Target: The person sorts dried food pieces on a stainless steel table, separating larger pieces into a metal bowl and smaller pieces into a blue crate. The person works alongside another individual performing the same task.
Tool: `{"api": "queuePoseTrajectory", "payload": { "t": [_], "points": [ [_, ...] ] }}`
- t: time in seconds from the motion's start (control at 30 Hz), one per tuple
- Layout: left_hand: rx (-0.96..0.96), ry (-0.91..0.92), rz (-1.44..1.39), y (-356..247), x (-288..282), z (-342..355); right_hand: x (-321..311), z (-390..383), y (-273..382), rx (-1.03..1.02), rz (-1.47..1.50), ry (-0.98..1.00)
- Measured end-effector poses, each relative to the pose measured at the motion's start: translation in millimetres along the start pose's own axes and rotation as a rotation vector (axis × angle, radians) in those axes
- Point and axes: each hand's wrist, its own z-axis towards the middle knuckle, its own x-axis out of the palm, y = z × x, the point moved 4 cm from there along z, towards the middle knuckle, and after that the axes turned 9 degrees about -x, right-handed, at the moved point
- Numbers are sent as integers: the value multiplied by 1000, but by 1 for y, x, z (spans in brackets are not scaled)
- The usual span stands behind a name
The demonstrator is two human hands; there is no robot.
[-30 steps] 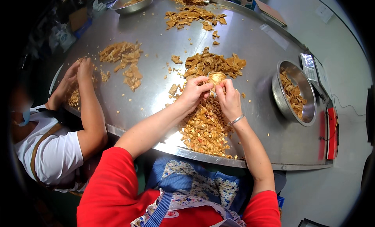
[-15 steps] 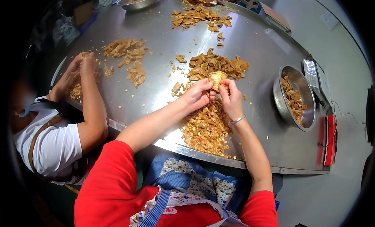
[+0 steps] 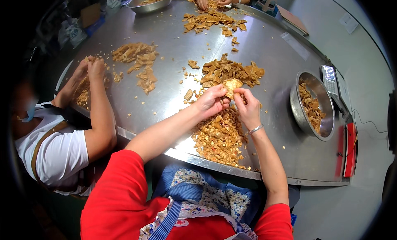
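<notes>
A flat, thin, tan-brown dried piece (image 3: 233, 86) is held up between my two hands. My left hand (image 3: 212, 102) pinches its left edge with thumb and fingers, the other fingers curled. My right hand (image 3: 248, 109), with a silver bracelet at the wrist, is closed at its lower right edge. Just beyond the hands lies a pile of similar brown pieces (image 3: 237, 70). Below and partly under my hands spreads a heap of small yellowish bits (image 3: 219, 138), some of them seed-like. What lies inside my curled fingers is hidden.
The metal table (image 3: 169, 66) has a curved edge. To the right stand a metal bowl (image 3: 296, 100) of brown pieces and a scale (image 3: 329, 79). A co-worker's hands (image 3: 94, 67) work at left, another person's hands (image 3: 215, 1) at the far side, near another bowl (image 3: 149, 7).
My right hand has shifted slightly down and right, and the held piece shows more of its face. At the far side, the other person's hands have moved apart.
</notes>
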Motion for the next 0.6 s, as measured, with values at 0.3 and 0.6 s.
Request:
{"api": "queuePoseTrajectory", "payload": {
  "t": [0.3,0.6],
  "points": [
    [81,-111,87,-13,0,1,-5,-3,-28,213,150,-106],
    [98,-201,46,-16,-6,-1,10,-9,-29,200,-80,174]
  ]
}}
